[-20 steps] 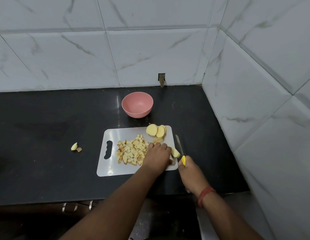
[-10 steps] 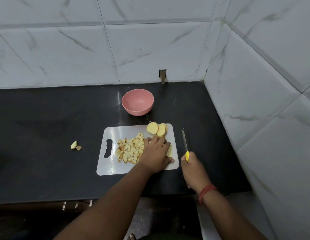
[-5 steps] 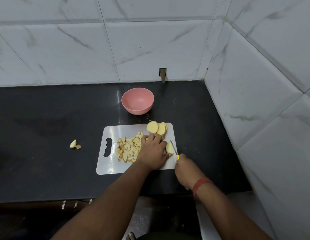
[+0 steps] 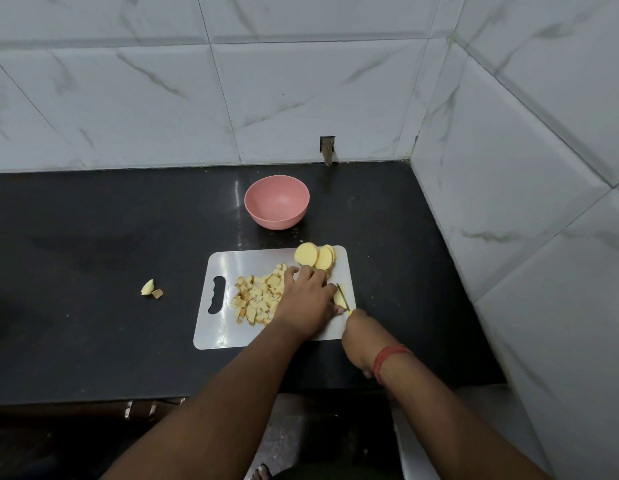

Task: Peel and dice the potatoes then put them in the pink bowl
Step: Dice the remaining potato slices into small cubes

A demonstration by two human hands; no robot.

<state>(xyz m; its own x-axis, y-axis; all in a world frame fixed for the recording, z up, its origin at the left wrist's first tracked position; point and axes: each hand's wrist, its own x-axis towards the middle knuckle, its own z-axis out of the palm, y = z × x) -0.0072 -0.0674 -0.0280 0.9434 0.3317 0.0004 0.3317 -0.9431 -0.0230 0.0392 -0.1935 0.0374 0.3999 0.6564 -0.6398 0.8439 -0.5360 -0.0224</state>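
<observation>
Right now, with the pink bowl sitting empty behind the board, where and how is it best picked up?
Probably by the rim of the pink bowl, pinched at its near edge, coming from above and in front. It stands upright and open, and its rounded wall narrows toward the base, so the sides offer little hold. The cutting board lies just in front, so reach over it.
</observation>
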